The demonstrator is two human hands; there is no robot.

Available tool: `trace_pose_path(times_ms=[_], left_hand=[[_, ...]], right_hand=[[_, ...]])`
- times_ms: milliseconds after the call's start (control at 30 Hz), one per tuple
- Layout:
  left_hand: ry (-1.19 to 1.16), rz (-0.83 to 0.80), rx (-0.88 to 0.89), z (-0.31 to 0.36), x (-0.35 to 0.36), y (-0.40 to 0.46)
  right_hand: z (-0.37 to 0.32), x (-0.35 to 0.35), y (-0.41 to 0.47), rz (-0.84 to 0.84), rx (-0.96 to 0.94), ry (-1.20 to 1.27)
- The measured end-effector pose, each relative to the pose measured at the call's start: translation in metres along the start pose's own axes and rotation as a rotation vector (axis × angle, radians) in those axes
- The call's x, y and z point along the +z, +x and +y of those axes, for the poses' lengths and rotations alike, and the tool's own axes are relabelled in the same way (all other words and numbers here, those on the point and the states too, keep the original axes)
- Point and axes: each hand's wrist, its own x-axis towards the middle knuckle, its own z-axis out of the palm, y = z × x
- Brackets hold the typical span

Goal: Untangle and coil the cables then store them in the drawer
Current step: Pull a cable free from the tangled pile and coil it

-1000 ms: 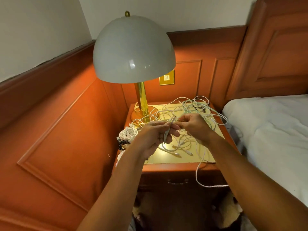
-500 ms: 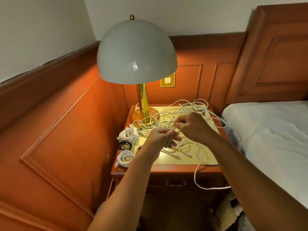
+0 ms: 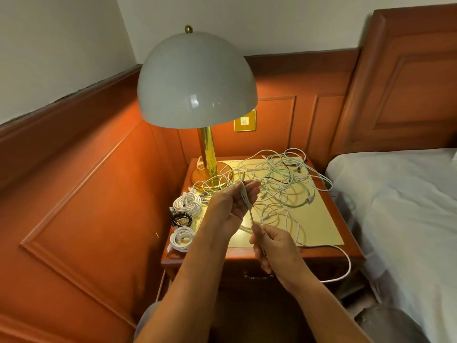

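A tangle of white and pale green cables (image 3: 279, 184) covers the nightstand top (image 3: 321, 226). My left hand (image 3: 235, 204) holds a folded length of a thin grey-white cable (image 3: 245, 198) above the table's front half. That cable runs down to my right hand (image 3: 272, 246), which pinches it near the front edge. Two white coils (image 3: 187, 203) (image 3: 181, 238) and a dark coil (image 3: 182, 219) lie along the left edge. The drawer handle (image 3: 258, 276) shows below the top; the drawer front looks closed.
A brass lamp (image 3: 209, 169) with a grey dome shade stands at the back left of the nightstand. One white cable (image 3: 346, 268) hangs in a loop over the front right edge. A bed (image 3: 400, 209) lies to the right, wood panelling to the left.
My right hand has drawn back from beside the left hand toward the front edge, sliding along the cable. The left hand stays raised with the folded length.
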Motion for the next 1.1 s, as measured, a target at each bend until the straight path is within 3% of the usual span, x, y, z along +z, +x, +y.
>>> trace_pose_path(times_ms=[167, 367, 567, 700, 767, 933, 1100], left_hand=[[0.042, -0.08, 0.018, 0.006, 0.001, -0.011], [0.274, -0.257, 0.066, 0.003, -0.006, -0.02], [0.682, -0.284, 0.1, -0.012, -0.007, -0.02], [0.689, -0.125, 0.157, -0.021, -0.009, -0.012], [0.657, -0.046, 0.18, -0.025, -0.01, -0.008], [0.448, 0.074, 0.128, -0.038, -0.005, -0.007], [0.349, 0.048, 0.079, -0.039, 0.004, -0.016]], right_hand=[[0.004, -0.026, 0.025, -0.234, 0.106, 0.053], [-0.054, -0.049, 0.062, -0.108, 0.048, -0.465], [-0.126, -0.052, 0.077, -0.212, -0.101, -0.56], [-0.13, -0.027, 0.06, -0.125, -0.25, -0.923], [-0.107, -0.013, 0.045, -0.017, -0.319, -0.975], [-0.046, 0.008, 0.019, 0.327, -0.451, -0.7], [-0.024, 0.017, 0.019, 0.466, -0.477, -0.6]])
